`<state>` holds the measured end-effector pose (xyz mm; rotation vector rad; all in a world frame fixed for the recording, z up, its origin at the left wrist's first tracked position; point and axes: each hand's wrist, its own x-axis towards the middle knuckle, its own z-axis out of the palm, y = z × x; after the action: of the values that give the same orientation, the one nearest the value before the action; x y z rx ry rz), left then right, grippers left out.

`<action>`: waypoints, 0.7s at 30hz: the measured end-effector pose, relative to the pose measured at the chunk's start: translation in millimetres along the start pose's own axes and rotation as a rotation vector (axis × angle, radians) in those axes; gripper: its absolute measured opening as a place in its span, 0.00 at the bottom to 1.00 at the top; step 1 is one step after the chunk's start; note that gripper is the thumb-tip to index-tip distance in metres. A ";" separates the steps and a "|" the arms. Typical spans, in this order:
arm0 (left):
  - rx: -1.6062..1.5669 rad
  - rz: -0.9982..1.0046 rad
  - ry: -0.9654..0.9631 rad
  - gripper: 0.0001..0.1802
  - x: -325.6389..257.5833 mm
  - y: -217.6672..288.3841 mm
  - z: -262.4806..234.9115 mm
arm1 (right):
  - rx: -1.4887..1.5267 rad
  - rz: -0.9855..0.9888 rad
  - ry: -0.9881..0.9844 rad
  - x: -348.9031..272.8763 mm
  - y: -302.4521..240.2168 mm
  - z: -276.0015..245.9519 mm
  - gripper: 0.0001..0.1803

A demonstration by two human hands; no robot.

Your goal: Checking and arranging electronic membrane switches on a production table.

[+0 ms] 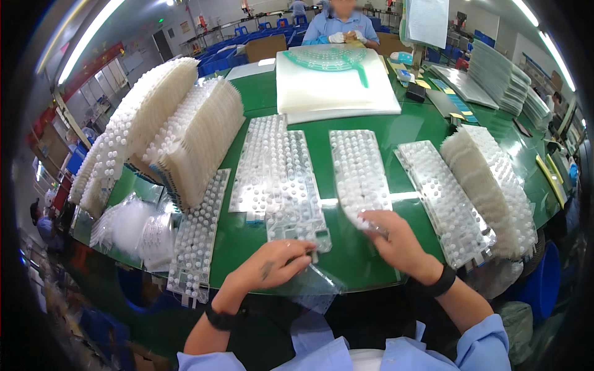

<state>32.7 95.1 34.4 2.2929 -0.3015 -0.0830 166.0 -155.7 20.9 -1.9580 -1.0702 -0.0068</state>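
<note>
My left hand [275, 264] is closed at the table's near edge, thumb and fingers pinched on a thin clear plastic film [318, 282] that hangs toward me. Just beyond its fingertips lies a keyboard membrane sheet [297, 191] with rows of white domes, partly over another dome sheet [255, 161]. To the right, my right hand [399, 244] pinches the near end of a single dome sheet [359, 167], which lies lengthwise away from me. Its fingertips and that end are slightly blurred. Another small pile of dome sheets [442, 198] lies beyond the right hand.
Tall stacks of dome sheets stand at left [201, 136] and right [489, 185]. One long dome sheet [201, 241] overhangs the near left edge beside bundled clear parts [133, 229]. A white pile [337, 93] with a green template [328, 57] sits at the back; a co-worker [340, 28] faces me.
</note>
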 end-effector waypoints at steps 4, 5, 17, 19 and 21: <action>0.039 -0.062 0.222 0.09 -48.7 9.6 12.4 | 0.000 -0.114 -0.134 -16.6 -28.0 30.4 0.22; 0.016 -0.156 0.247 0.08 -58.0 14.6 18.5 | -0.037 -0.129 -0.167 -20.1 -33.1 37.9 0.23; -0.155 -0.056 0.485 0.11 -60.7 43.7 26.0 | 0.776 0.147 0.528 1.6 -41.8 -15.5 0.20; -0.189 0.039 0.350 0.10 -36.1 50.1 45.4 | 0.500 0.036 0.548 -12.2 -50.1 -39.6 0.18; -0.139 0.087 0.260 0.09 -20.4 55.1 59.1 | 0.192 -0.037 0.378 -29.4 -45.1 -48.3 0.20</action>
<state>-6.7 21.7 34.4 2.1198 -0.2510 0.2299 134.8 -198.3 70.4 -1.6795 -0.8238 -0.2740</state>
